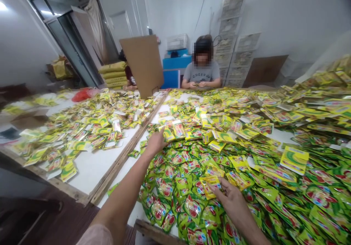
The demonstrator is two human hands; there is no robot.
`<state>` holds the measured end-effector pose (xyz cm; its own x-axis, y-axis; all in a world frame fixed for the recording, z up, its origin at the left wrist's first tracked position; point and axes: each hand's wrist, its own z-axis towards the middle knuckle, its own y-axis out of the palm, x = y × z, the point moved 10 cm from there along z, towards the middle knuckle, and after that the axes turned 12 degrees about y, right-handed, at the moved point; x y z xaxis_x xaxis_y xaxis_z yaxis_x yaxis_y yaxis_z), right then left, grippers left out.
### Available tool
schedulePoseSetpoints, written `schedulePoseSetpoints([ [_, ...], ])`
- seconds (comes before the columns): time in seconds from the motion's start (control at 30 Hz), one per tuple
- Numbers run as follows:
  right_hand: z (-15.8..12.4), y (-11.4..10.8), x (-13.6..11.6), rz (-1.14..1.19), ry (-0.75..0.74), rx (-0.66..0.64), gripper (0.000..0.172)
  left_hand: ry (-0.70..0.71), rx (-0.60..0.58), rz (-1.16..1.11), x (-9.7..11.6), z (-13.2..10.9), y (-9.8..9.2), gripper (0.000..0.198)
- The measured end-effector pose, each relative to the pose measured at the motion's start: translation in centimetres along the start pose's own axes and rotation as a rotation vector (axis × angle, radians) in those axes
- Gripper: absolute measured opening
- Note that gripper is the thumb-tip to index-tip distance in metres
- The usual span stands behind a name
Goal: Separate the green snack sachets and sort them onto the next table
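A big heap of small green and yellow sachets (pixel 246 157) covers the white table (pixel 279 135) in front of me. My left hand (pixel 157 141) is stretched far out over the heap, fingers closed on a yellow sachet (pixel 168 133) near the table's left edge. My right hand (pixel 230 196) lies close to me on the pile, its fingers pinching a yellow sachet (pixel 210 185) among green ones with red pictures.
A second white table (pixel 93 164) at left holds more scattered sachets, with a wooden rail (pixel 128 153) between the tables. A person in a grey shirt (pixel 202 73) sits at the far end. A cardboard sheet (pixel 144 65), stacked yellow sacks (pixel 113 75) and wall racks (pixel 233 37) stand behind.
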<state>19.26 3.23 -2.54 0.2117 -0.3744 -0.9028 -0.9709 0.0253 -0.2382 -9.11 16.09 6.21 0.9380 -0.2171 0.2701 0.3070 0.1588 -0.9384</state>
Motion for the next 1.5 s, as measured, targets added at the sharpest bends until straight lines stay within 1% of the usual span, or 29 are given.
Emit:
schedulePoseSetpoints([
  [0.07,0.2,-0.3,0.5,0.011,0.000,0.021,0.047,0.010,0.012,0.016,0.6,0.3,-0.6,0.059],
  [0.13,0.4,-0.9,1.1,0.044,0.022,0.059,0.049,-0.030,0.088,-0.007,1.2,-0.2,-2.0,0.048],
  [0.17,0.5,-1.2,1.3,0.065,0.030,0.074,0.050,-0.072,0.139,-0.079,1.3,-0.7,-2.7,0.045],
  [0.2,0.6,-1.5,1.3,0.084,0.028,0.085,0.050,-0.117,0.181,-0.208,1.4,-1.3,-3.0,0.045],
  [0.23,0.7,-1.7,1.0,0.099,0.018,0.092,0.049,-0.158,0.202,-0.385,1.5,-2.0,-2.6,0.046],
  [0.27,0.8,-1.8,0.6,0.107,0.001,0.088,0.047,-0.186,0.196,-0.578,2.0,-2.8,-1.6,0.048],
  [0.3,0.8,-1.6,0.1,0.108,-0.022,0.073,0.044,-0.197,0.166,-0.748,2.8,-3.6,-0.2,0.048],
  [0.33,0.7,-1.4,-0.5,0.106,-0.047,0.053,0.040,-0.193,0.119,-0.862,3.8,-4.5,1.2,0.048],
  [0.4,0.4,-0.9,-1.6,0.105,-0.094,0.024,0.033,-0.176,0.031,-0.956,5.8,-6.5,3.8,0.044],
  [0.47,0.2,-1.0,-2.1,0.107,-0.135,0.028,0.029,-0.158,-0.049,-1.004,7.4,-8.6,5.9,0.039],
  [0.53,0.1,-1.8,-2.1,0.111,-0.164,0.079,0.028,-0.140,-0.141,-1.101,8.9,-10.2,7.3,0.039],
  [0.6,0.2,-3.1,-1.6,0.165,-0.151,0.138,0.027,-0.141,-0.199,-1.186,9.7,-11.2,7.8,0.041],
  [0.67,0.2,-4.4,-1.1,0.307,-0.121,0.161,0.028,-0.166,-0.232,-1.228,10.0,-11.8,8.0,0.041],
  [0.77,0.2,-5.1,-1.8,0.529,-0.111,0.121,0.032,-0.227,-0.272,-1.259,10.2,-12.4,8.4,0.045],
  [0.83,0.1,-5.3,-2.8,0.610,-0.113,0.100,0.034,-0.258,-0.276,-1.261,10.2,-12.8,8.6,0.047],
  [0.93,-0.1,-5.7,-4.0,0.649,-0.146,0.119,0.035,-0.237,-0.301,-1.247,10.5,-13.2,8.4,0.049],
  [1.0,-0.1,-5.5,-4.8,0.575,-0.189,0.116,0.033,-0.210,-0.316,-1.256,10.9,-13.4,8.0,0.053],
  [1.07,0.0,-4.6,-5.4,0.424,-0.225,0.077,0.031,-0.209,-0.295,-1.263,10.8,-13.5,7.6,0.055],
  [1.17,0.1,-3.5,-5.7,0.219,-0.256,0.020,0.031,-0.177,-0.272,-1.270,11.0,-13.5,7.1,0.048],
  [1.3,0.0,-3.0,-5.9,0.142,-0.268,-0.021,0.028,-0.086,-0.297,-1.327,11.8,-13.6,7.0,0.039],
  [1.4,-0.2,-2.5,-6.1,0.108,-0.281,-0.049,0.026,-0.098,-0.293,-1.346,11.9,-13.7,7.1,0.043],
  [1.5,-0.6,-2.0,-6.1,-0.027,-0.278,-0.043,0.026,-0.104,-0.303,-1.336,11.9,-13.8,7.1,0.044],
])
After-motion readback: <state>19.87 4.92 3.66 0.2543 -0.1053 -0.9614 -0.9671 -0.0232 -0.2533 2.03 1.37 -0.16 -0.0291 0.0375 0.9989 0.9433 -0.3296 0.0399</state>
